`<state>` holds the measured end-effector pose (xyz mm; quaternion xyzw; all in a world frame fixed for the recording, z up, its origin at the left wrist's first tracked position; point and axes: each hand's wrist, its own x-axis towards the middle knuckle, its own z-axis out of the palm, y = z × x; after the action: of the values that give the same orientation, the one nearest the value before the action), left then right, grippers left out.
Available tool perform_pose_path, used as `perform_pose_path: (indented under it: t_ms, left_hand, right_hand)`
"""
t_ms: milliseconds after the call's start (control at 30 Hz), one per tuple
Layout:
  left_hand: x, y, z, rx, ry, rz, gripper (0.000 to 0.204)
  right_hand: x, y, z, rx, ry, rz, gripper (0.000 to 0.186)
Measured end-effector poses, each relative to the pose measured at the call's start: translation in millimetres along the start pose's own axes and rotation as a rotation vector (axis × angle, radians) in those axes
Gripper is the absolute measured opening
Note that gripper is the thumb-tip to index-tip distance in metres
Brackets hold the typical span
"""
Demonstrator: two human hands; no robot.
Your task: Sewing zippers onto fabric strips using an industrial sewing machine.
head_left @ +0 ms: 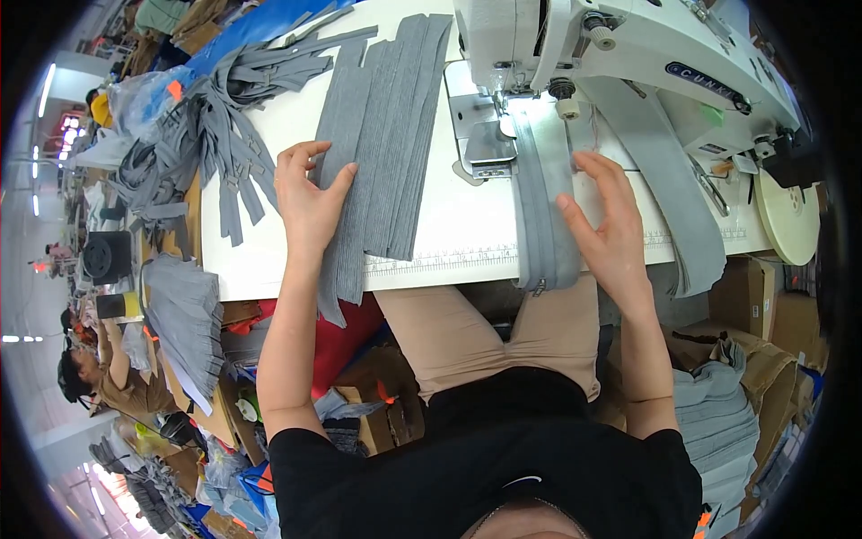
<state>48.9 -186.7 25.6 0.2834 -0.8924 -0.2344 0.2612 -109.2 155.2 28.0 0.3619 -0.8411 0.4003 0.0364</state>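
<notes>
My left hand rests at the left edge of a stack of grey ribbed fabric strips, its thumb spread from the curled fingers and lying on the top strip. A grey zipper strip runs from under the presser foot of the white sewing machine to the table's front edge. Its slider hangs at the near end. Beside the zipper strip, my right hand is open with fingers apart. The thumb is close to the strip's right edge; whether it touches, I cannot tell.
A tangled heap of grey strips hangs over the table's left side. Right of the machine's needle lies a long grey band, drooping over the front edge. A white round disc and cardboard boxes are at the right. Another person sits far left.
</notes>
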Motion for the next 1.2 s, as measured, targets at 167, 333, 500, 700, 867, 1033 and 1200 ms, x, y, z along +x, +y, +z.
perform_pose_path:
  t_ms: [167,333,500,700,867,1033,1200]
  left_hand:
    - [1,1,2,0.04,0.02,0.018,0.045]
    - [8,-1,-2,-0.218,-0.065,-0.18,0.038]
    - [16,2,-6,-0.879,-0.171,-0.548,0.032]
    - [-11,48,19,-1.253,-0.226,-0.756,0.031]
    - [-14,70,29,-1.343,-0.218,-0.776,0.027]
    - [-9,69,29,-1.156,-0.059,-0.558,0.03]
    - [2,51,32,-1.003,-0.019,-0.438,0.034]
  right_hand:
    - [-1,-9,3,0.023,-0.003,-0.029,0.048]
    - [-2,-24,12,0.081,-0.021,-0.071,0.044]
    - [-5,-41,27,0.256,-0.059,-0.083,0.04]
    - [-9,-77,69,0.673,-0.271,0.047,0.041]
    - [-14,-82,88,0.784,-0.422,0.304,0.035]
    - [-12,-82,81,0.799,-0.342,0.322,0.036]
    - [-12,-82,83,0.705,-0.379,0.267,0.039]
